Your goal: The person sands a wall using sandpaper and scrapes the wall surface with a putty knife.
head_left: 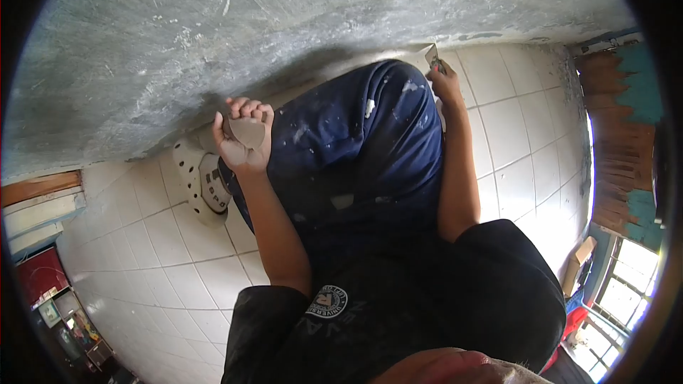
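Observation:
My left hand [242, 160] is turned palm up with its fingers curled, carrying a smooth lump of grey putty [245, 132] on the palm. Some of the same grey paste is smeared toward the wrist. Beyond my bent knee, my right hand [445, 84] grips a putty knife [432, 55]. The knife's metal blade is at the foot of the grey wall [284, 7], by the floor edge; whether it touches the wall, I cannot tell. Faint scratches and patchy pale marks cover the wall surface.
White floor tiles [505, 124] run along the wall on both sides of me. My knee in stained blue trousers [384, 121] rises between the hands. A white clog [196, 178] is on my foot. A worn wooden panel [615, 121] stands at right, a shelf [67, 313] at lower left.

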`<state>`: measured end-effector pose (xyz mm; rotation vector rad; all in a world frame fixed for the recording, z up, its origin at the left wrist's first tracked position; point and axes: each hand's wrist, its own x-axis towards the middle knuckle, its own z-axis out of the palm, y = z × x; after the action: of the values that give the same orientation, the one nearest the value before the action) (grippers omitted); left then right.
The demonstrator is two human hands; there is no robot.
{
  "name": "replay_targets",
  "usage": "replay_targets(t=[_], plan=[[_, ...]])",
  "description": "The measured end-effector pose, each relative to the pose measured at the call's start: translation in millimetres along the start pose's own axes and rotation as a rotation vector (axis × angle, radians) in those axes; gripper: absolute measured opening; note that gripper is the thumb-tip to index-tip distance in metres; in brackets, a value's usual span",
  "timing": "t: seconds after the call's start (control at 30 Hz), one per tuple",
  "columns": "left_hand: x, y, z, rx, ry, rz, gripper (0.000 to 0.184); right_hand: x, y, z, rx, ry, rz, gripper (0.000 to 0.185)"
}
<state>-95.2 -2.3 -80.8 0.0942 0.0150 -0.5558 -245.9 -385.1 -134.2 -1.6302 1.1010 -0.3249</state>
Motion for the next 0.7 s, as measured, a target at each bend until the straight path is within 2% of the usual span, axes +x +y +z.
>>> replay_targets(t=[0.07,0.13,0.2,0.4,0.47,0.5,0.6,0.7], plan=[[-1,1,-1,-0.003,0.012,0.017,0.023,-19,-10,-2,0.035,0.030,-0.151,0.025],[-4,2,-3,0.007,0.028,0.025,0.023,-2,-2,1,0.052,-0.018,-0.096,0.027],[-2,0,-2,0.011,0.001,0.010,0.024,11,7,4,-0.058,0.011,-0.038,0.037],[-8,0,-2,0.012,0.035,0.027,0.024,4,15,5,-0.029,0.065,-0.085,0.029],[0,-1,1,0.011,0.011,0.022,0.024,1,-1,-4,-0.093,0.058,-0.108,0.034],[0,0,1,0.010,0.009,0.026,0.024,-13,-9,-2,-0.067,0.077,-0.190,0.035],[-4,1,-2,-0.009,0.024,0.020,0.024,-10,-9,11,-0.026,0.033,-0.242,0.038],[-4,0,-3,-0.011,0.003,-0.003,0.024,-19,-2,3,-0.054,0.088,-0.220,0.047]])
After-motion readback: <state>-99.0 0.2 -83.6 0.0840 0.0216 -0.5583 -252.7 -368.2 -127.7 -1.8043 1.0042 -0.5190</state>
